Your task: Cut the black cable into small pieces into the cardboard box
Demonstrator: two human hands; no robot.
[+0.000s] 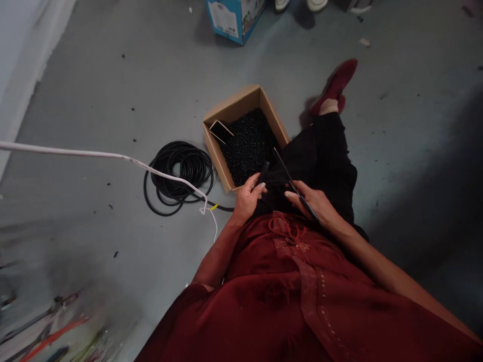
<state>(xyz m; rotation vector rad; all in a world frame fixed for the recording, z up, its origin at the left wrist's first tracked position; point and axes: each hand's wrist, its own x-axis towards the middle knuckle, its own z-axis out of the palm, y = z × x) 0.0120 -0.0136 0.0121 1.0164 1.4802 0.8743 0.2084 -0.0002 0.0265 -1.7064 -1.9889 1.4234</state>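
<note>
My left hand [247, 199] is closed around a black tube, whose ribbed-looking end [265, 170] sticks up past the thumb. A black length runs from the coil of tubing [181, 173] on the floor towards this hand; the join is hidden behind the wrist. In my right hand [316, 202] is a long, thin, dark blade-like tool [284, 166], slanting up and left; its exact kind is unclear. Just beyond both hands stands an open cardboard box [221, 160] holding many small black pieces [247, 143]. The tool's tip is near the box's right side.
A dark rectangular object with a pale edge [222, 131] lies in the box. A white cord [162, 173] crosses above the coil, near a yellow tie [214, 206]. Farther off are a blue carton [228, 20] and another person's shoes [316, 4]. Black scraps dot the floor.
</note>
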